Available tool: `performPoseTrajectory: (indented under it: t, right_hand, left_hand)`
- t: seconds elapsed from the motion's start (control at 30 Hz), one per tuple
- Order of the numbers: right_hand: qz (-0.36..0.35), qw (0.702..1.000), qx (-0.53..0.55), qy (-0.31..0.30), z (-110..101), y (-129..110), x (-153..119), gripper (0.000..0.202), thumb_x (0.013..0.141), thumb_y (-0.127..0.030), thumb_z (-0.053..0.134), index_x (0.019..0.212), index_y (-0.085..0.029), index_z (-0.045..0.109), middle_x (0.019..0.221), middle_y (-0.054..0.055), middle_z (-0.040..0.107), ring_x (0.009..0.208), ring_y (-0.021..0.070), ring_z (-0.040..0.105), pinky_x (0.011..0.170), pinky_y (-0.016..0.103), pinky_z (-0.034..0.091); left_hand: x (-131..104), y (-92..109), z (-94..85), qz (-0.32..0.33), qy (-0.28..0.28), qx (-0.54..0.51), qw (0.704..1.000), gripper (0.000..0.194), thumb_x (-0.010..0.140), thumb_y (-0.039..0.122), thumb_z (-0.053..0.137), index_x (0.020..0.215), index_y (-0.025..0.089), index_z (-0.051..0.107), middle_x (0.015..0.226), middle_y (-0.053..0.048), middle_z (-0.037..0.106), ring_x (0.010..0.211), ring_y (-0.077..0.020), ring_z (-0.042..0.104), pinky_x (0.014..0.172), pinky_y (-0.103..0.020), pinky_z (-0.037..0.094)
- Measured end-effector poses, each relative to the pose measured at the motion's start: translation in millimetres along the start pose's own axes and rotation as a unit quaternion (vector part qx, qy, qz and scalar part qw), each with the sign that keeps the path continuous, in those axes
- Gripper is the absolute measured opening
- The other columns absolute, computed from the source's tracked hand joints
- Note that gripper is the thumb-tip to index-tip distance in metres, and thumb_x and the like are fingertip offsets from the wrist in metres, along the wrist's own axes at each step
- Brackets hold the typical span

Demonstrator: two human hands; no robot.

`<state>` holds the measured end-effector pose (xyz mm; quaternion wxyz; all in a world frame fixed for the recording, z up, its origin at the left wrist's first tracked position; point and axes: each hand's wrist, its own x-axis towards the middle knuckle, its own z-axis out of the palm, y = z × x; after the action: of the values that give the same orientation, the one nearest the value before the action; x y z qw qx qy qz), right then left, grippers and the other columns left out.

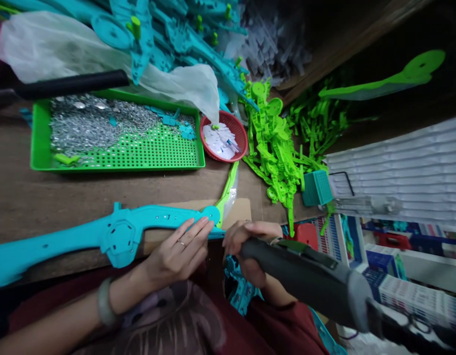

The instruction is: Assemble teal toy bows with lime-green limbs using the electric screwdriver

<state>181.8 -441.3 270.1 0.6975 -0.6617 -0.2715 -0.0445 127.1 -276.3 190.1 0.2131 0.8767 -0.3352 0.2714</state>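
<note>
My left hand (181, 249), with a ring on one finger, lies over the right end of a long turquoise plastic piece (157, 217), fingers stretched together across it; its thumb is hidden. The piece has a six-sided bulge and a round end. A curved lime-green part (228, 192) meets that round end. My right hand (250, 244) is wrapped around a dark grey electric screwdriver (305, 271), held nearly level. The tool's tip is hidden behind my fingers, close to the end of the turquoise piece.
A green perforated tray (165, 153) holds many screws. Beside it, a red basket (244, 140) contains white pieces and thin rods. Piles of turquoise parts (176, 34) and lime-green parts (274, 143) lie behind. Cardboard (241, 209) sits under the work. A black handle (76, 84) crosses the tray's corner.
</note>
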Motion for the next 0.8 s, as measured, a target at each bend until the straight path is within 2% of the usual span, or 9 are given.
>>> performPoseTrajectory:
  t: [0.13, 0.33, 0.47, 0.53, 0.6, 0.7, 0.73, 0.8]
  right_hand:
    - [-0.023, 0.999, 0.027, -0.002, -1.9, 5.3, -0.8, 0.041, 0.088, -0.038, 0.063, 0.126, -0.023, 0.056, 0.060, -0.005, 0.055, 0.047, 0.0131, 0.055, 0.045, 0.026, 0.050]
    - [0.035, 0.995, 0.072, -0.052, -9.7, 18.1, 2.9, 0.030, 0.087, -0.047, 0.068, 0.109, -0.029, 0.059, 0.051, -0.010, 0.051, 0.040, 0.0102, 0.051, 0.044, 0.023, 0.050]
    - [-0.016, 0.976, 0.139, -0.169, -16.8, 30.2, 14.9, 0.039, 0.086, -0.055, 0.066, 0.108, -0.023, 0.061, 0.047, -0.010, 0.051, 0.034, 0.0077, 0.048, 0.041, 0.019, 0.047]
    - [-0.030, 0.965, 0.164, -0.204, -18.4, 26.5, 25.6, 0.048, 0.084, -0.062, 0.064, 0.110, -0.021, 0.062, 0.046, -0.010, 0.051, 0.032, 0.0073, 0.048, 0.039, 0.018, 0.046]
    - [-0.019, 0.957, 0.185, -0.222, -16.1, 13.4, 37.8, 0.045, 0.089, -0.059, 0.060, 0.115, -0.022, 0.060, 0.048, -0.010, 0.052, 0.033, 0.0081, 0.050, 0.040, 0.019, 0.049]
    - [-0.018, 0.941, 0.232, -0.245, -1.9, -15.1, 51.7, 0.025, 0.101, -0.040, 0.045, 0.118, -0.026, 0.056, 0.048, -0.010, 0.054, 0.036, 0.0092, 0.056, 0.046, 0.020, 0.055]
    - [-0.031, 0.936, 0.246, -0.252, 5.6, -23.7, 54.1, 0.021, 0.102, -0.036, 0.042, 0.116, -0.027, 0.055, 0.047, -0.010, 0.054, 0.036, 0.0089, 0.057, 0.047, 0.019, 0.056]
    - [-0.038, 0.956, 0.193, -0.219, 23.0, -35.5, 55.8, 0.017, 0.103, -0.041, 0.041, 0.108, -0.032, 0.055, 0.044, -0.013, 0.052, 0.034, 0.0075, 0.055, 0.046, 0.016, 0.053]
  left_hand:
    - [1.5, -0.2, -1.2, 0.002, 0.002, 0.010, 1.000, 0.023, 0.098, 0.011, 0.047, 0.103, 0.006, 0.069, 0.138, -0.023, 0.063, 0.134, -0.0355, 0.056, 0.109, -0.050, 0.052]
    - [2.2, -0.4, 0.6, 0.002, 0.009, 0.016, 1.000, 0.026, 0.099, 0.013, 0.044, 0.102, 0.008, 0.069, 0.134, -0.020, 0.066, 0.131, -0.0320, 0.059, 0.105, -0.046, 0.055]
    - [-0.3, 2.2, 5.1, -0.001, 0.021, 0.006, 1.000, 0.022, 0.098, 0.015, 0.048, 0.098, 0.009, 0.068, 0.134, -0.020, 0.066, 0.133, -0.0316, 0.057, 0.109, -0.047, 0.052]
    - [1.7, 4.1, 3.4, -0.016, 0.025, 0.004, 1.000, 0.019, 0.097, 0.014, 0.049, 0.096, 0.010, 0.068, 0.133, -0.019, 0.067, 0.133, -0.0301, 0.058, 0.110, -0.046, 0.050]
    - [8.2, 6.0, -4.0, -0.046, 0.017, -0.017, 0.999, 0.020, 0.098, 0.011, 0.048, 0.102, 0.010, 0.067, 0.128, -0.017, 0.070, 0.128, -0.0269, 0.062, 0.109, -0.044, 0.052]
    - [24.3, 7.0, -27.1, -0.151, 0.018, -0.162, 0.975, 0.028, 0.103, 0.026, 0.047, 0.122, 0.010, 0.061, 0.124, -0.014, 0.071, 0.122, -0.0230, 0.064, 0.105, -0.040, 0.054]
    - [29.5, 6.2, -37.0, -0.181, 0.013, -0.238, 0.954, 0.033, 0.104, 0.032, 0.047, 0.127, 0.011, 0.058, 0.123, -0.014, 0.070, 0.120, -0.0212, 0.065, 0.103, -0.037, 0.055]
    - [36.4, 2.1, -57.4, -0.210, -0.007, -0.371, 0.904, 0.034, 0.104, 0.037, 0.046, 0.127, 0.014, 0.056, 0.118, -0.011, 0.071, 0.111, -0.0173, 0.067, 0.094, -0.029, 0.058]
